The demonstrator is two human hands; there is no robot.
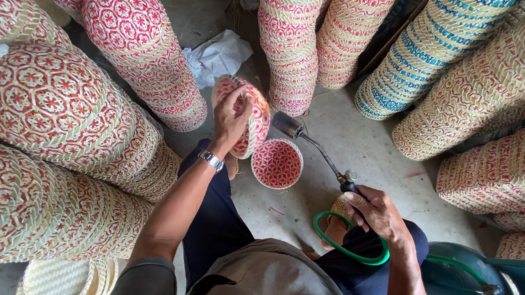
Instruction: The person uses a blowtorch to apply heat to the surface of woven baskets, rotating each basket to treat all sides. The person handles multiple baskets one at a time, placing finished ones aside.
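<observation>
My left hand [231,116] grips a red-and-cream woven basket [257,113], tilted on its side above my knee. My right hand [374,212] holds the handle of a gas torch [312,146]; its metal nozzle points at the held basket from the right, close to its rim. A second small woven basket [277,163] sits upright on the concrete floor just below the nozzle, its red-patterned inside showing. A green hose [348,249] loops from the torch handle across my right leg to a teal gas cylinder [468,291] at the lower right.
Tall stacks of red-and-cream woven baskets [49,108] lean at the left, at the back [294,45] and at the right [501,164]. One blue-patterned stack [423,54] stands at the back right. Crumpled white paper [216,55] lies on the floor behind the held basket.
</observation>
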